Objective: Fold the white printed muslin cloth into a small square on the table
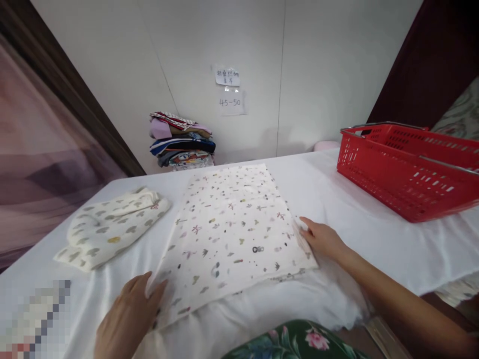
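A white cloth printed with small rainbows, palm trees and leaves [232,229] lies spread as a flat rectangle in front of me, apparently folded in layers along its near right edge. At its near left corner, my left hand [129,314] rests with thumb and fingers apart. Along the right edge, my right hand [325,240] touches the cloth's side, its thumb and forefinger stretched out and slightly spread; its other fingers are partly hidden. To the left lies a loosely bunched cream cloth with grey-green heart-like shapes [112,227].
A white-covered table [310,184] carries everything. At the right stands a red plastic basket [396,174] with metal handles. Folded clothes [183,142] are stacked by the wall at the back. Paper signs [230,102] hang above. A pixelated patch covers the lower left corner.
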Available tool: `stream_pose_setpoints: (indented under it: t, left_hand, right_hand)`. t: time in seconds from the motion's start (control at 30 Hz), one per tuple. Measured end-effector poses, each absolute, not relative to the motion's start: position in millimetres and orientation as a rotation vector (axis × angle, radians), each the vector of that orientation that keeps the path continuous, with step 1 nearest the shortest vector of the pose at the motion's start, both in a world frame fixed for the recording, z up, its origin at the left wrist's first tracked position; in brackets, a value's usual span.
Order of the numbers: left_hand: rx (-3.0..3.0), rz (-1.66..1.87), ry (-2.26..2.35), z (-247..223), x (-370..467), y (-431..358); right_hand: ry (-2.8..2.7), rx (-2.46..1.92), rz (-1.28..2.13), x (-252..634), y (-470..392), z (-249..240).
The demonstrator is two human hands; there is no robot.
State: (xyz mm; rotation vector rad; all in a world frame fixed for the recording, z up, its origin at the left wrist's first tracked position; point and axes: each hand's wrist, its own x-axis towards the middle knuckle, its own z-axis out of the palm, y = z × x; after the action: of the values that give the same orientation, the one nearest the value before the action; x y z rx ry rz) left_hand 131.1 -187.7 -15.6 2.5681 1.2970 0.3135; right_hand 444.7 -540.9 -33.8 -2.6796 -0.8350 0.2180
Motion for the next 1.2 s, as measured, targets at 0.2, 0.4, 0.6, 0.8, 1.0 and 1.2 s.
stream_pose_setpoints:
  t: [0.2,0.4,0.6,0.8,1.0,1.2]
  left_hand:
    - [2.799,0.254,0.776,10.4,216.6,-231.3]
    - [2.801,0.038,0.157,7.8,320.7,-309.7]
    - [2.783,-0.013,0.168,-8.3,409.0,-357.3]
    - [2.785,-0.096,0.433,-23.1,456.1,-371.2]
    - [2.619,-0.156,0.560,-26.6,470.6,-364.6]
    - [2.366,-0.157,0.612,-30.5,469.4,-341.5]
  right_hand:
    - [-0.688,-2.548,0.212,509.9,-497.2,-33.9]
    - [-0.581,-2.604,0.250,556.4,-460.6,-38.5]
    - [-0.611,-2.597,0.269,566.8,-450.4,-43.3]
    - [-0.661,-2.532,0.243,565.6,-455.1,-49.7]
    - [-0.683,-2.440,0.265,570.0,-457.2,-53.1]
    - [-0.652,-2.392,0.220,570.6,-459.1,-55.1]
